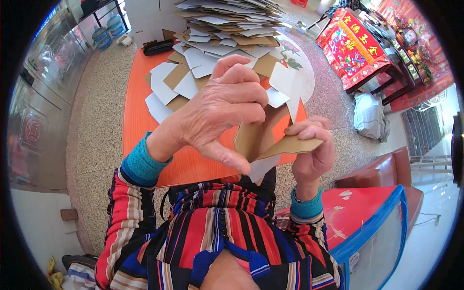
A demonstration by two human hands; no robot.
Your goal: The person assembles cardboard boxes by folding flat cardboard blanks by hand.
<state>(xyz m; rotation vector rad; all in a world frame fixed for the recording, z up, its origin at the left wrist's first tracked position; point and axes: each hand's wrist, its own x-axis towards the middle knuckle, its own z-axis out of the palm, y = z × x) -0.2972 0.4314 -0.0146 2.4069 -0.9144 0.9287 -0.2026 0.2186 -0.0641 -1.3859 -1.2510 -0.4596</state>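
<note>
A folded piece of cardboard (pixel 263 133), brown inside and white outside, stands up in front of me over the table's near edge. My right hand (pixel 314 150) grips it at the right, fingers curled over a brown flap with a raw edge. At its left side is my left hand (pixel 217 108), thumb stretched toward the lower corner and fingers bent but well apart from the thumb. The left thumb tip and fingertips overlap the cardboard in view; whether they press on it I cannot tell.
An orange table (pixel 181 166) bears a tall stack of flat cardboard pieces (pixel 232 29), with loose ones spread before it. A black object (pixel 158 47) lies at its far left. Right of me are a red surface with a blue-edged panel (pixel 369 241) and a brown seat (pixel 379 169).
</note>
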